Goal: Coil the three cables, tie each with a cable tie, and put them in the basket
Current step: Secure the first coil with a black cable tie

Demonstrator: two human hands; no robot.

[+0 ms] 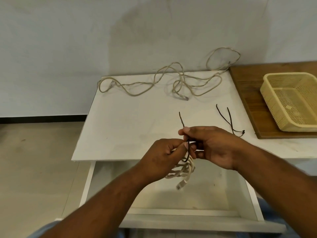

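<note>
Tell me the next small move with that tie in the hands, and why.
Probably pull the black cable tie snug: it already loops the coiled cable, pinched by the left hand and right hand, but the loop looks slack and the basket holds no cable.

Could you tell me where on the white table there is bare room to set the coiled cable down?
The white table is bare on its left half, between the loose cables at the back and the front edge. The back is crowded with those cables; right of the hands lie two cable ties.
</note>
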